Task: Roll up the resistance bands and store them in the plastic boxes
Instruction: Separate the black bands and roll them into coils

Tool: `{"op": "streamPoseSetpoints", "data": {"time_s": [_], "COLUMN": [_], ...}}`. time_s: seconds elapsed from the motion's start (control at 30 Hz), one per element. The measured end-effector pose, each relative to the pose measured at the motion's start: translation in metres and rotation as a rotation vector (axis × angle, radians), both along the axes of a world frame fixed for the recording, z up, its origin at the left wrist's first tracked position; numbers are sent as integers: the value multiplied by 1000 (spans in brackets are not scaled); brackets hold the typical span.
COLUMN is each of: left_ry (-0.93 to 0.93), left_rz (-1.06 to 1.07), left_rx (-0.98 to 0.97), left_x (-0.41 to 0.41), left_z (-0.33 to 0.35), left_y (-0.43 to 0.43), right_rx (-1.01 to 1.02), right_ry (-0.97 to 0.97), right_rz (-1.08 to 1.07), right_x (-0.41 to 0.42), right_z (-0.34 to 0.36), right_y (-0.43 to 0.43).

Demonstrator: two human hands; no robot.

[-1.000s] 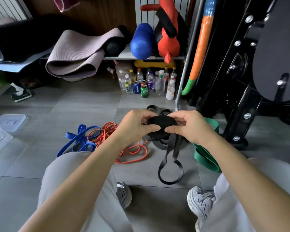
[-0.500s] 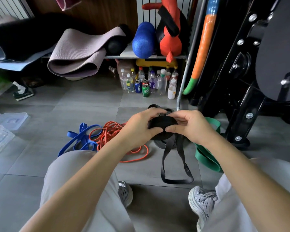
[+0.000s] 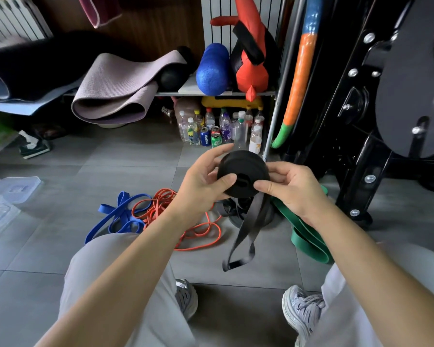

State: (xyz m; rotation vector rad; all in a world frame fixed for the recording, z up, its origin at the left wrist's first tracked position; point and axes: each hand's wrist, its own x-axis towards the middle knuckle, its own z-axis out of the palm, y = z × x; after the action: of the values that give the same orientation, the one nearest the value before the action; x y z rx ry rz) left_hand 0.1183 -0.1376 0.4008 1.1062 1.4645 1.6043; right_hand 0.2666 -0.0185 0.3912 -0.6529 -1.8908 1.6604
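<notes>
Black band (image 3: pixel 243 171), mostly wound into a thick roll, held up in front of you above the floor tiles. Your left hand (image 3: pixel 200 186) cups its left side, thumb pressed on the face; your right hand (image 3: pixel 291 189) pinches the right edge. Loose tail (image 3: pixel 247 234) hangs below the roll. Orange band (image 3: pixel 198 232) and blue band (image 3: pixel 118 219) lie tangled on the floor to the left, green band (image 3: pixel 308 237) under your right wrist. Plastic boxes (image 3: pixel 15 189) sit far left.

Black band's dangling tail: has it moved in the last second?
Yes. The black band's hanging tail has risen: its loop end hung at the edge of the dark floor strip and now sits clearly above it.
</notes>
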Motion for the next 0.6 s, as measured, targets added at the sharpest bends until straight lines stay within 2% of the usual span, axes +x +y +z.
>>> {"op": "streamPoseSetpoints", "data": {"time_s": [0.13,0.2,0.23,0.33,0.53,0.6], "left_ry": [707,945,999,934,435,328], "left_rz": [56,5,-13,16,178,186], "left_rx": [-82,-80,-88,-76,-5,47], "left_x": [-4,-3,-2,-3,-2,-1], "left_z": [-6,-11,-13,-14,-7,-6], "left_y": [0,-2,-2,-1,5,6], "right_rx": [78,111,134,147,81,87], "right_ry": [-115,-156,-175,-150,-83,-84], "right_rz": [12,49,59,22,-36,-32], "right_x": [0,-1,-2,-2,0,-1], "right_z": [-4,-7,-8,-8,3,2], "right_y": [2,1,0,0,2,-1]}}
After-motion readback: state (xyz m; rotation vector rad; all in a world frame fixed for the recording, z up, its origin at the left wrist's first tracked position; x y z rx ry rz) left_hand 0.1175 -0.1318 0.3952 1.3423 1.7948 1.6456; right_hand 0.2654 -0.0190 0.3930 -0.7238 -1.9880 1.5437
